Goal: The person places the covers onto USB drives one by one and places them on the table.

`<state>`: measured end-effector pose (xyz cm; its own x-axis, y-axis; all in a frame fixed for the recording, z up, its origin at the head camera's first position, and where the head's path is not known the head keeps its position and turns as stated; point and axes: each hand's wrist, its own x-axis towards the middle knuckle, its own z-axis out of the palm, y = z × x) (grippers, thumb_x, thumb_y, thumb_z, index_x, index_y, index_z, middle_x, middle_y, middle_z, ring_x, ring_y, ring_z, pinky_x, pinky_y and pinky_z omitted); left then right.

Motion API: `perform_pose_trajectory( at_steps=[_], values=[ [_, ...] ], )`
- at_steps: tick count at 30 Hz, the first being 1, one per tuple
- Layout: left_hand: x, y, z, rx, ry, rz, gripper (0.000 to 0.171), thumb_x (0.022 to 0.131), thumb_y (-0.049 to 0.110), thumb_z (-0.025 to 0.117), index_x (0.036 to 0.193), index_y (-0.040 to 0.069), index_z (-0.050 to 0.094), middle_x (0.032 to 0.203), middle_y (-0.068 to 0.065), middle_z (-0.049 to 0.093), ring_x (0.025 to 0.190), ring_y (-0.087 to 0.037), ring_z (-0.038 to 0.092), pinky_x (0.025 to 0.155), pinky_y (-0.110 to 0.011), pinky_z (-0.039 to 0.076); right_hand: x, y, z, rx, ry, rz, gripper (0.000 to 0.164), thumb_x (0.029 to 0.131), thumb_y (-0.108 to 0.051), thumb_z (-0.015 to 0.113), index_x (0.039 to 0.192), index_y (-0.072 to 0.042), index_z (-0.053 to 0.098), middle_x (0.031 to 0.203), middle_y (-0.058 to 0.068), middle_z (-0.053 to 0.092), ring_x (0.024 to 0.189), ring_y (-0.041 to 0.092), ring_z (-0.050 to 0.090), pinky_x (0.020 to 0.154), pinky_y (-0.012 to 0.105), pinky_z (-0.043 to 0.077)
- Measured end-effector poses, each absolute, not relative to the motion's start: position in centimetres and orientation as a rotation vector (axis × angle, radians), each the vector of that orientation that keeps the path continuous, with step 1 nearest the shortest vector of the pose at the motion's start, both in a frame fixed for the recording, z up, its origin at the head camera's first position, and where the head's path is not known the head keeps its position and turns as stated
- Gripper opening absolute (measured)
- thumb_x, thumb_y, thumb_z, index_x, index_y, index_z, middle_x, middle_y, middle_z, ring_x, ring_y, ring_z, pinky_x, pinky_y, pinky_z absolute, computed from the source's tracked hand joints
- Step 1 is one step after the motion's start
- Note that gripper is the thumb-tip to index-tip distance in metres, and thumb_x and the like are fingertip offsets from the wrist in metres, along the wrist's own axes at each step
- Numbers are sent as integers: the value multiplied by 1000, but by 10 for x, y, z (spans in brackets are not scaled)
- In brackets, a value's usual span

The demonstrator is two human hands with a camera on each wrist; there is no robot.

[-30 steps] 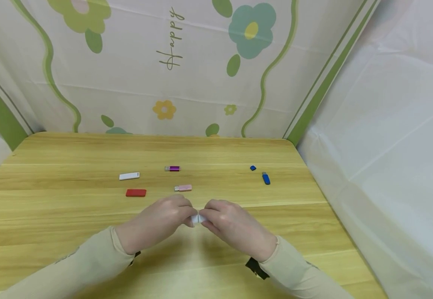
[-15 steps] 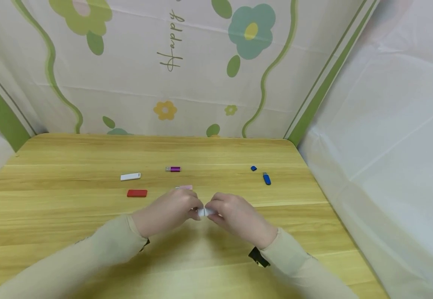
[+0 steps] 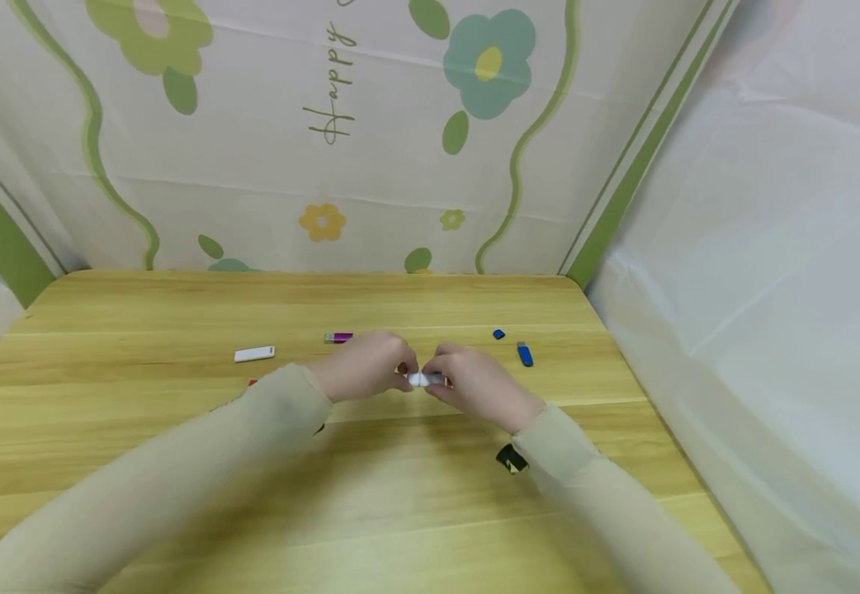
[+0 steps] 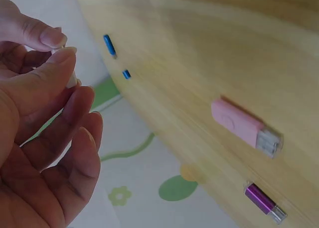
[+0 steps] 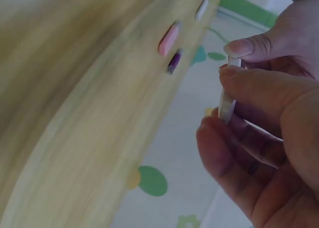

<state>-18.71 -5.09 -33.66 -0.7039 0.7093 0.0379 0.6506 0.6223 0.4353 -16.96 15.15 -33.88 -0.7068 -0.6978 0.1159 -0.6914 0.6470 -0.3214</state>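
Note:
Above the table, in the head view, a small white USB stick [image 3: 417,379] is held between both hands, with a thin seam across its middle. My left hand [image 3: 366,367] pinches one end between thumb and fingers. The other end is pinched by my right hand [image 3: 482,388]. In the right wrist view the white stick [image 5: 228,101] shows its narrow edge, its ends covered by fingertips. A pink USB stick [image 4: 238,123] with a bare metal plug lies on the table, hidden behind the left hand in the head view. Beyond that hand is a purple USB stick [image 3: 337,338].
On the right of the wooden table [image 3: 370,520] lie a blue USB stick [image 3: 525,354] and a small blue cap [image 3: 498,334]. A flat white stick [image 3: 255,354] lies on the left. The left sleeve mostly covers a red one [image 3: 253,382]. A flowered cloth [image 3: 252,157] hangs behind.
Both hands have moved forward, away from the body, and slightly right, carrying the white USB stick. The left arm now covers the pink stick and most of the red one.

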Motion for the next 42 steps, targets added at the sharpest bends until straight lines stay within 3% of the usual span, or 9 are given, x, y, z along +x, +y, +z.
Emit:
perform_pose_trajectory(
  at_steps=[6, 18, 29, 42],
  values=[
    [-225, -48, -343, 1053, 2671, 611, 5, 86, 10, 78, 90, 8, 77, 83, 6, 70, 75, -9, 63, 69, -26, 53, -206, 149, -345, -1138, 2864, -476, 13, 89, -14, 76, 100, -8, 77, 92, 0, 66, 78, 12, 62, 68, 22, 51],
    [-275, -43, -353, 957, 2661, 563, 8, 80, 4, 80, 88, 5, 78, 81, 3, 70, 73, -13, 61, 71, -29, 53, -261, 140, -359, -1047, 2824, -427, 9, 90, -11, 74, 98, -7, 77, 92, 1, 69, 83, 14, 62, 76, 28, 52],
    [-312, -40, -388, 906, 2696, 512, 8, 79, 8, 82, 87, 9, 79, 86, 2, 71, 82, -16, 64, 78, -33, 54, -292, 136, -383, -974, 2783, -382, 9, 89, -16, 76, 95, -9, 78, 90, 0, 72, 82, 14, 64, 79, 29, 52],
    [-328, -45, -402, 833, 2700, 523, 9, 78, 13, 85, 84, 11, 79, 80, 4, 71, 74, -16, 62, 73, -32, 54, -309, 126, -396, -846, 2764, -433, 11, 86, -15, 79, 95, -8, 77, 89, 0, 72, 83, 14, 64, 80, 27, 52]
  ],
)
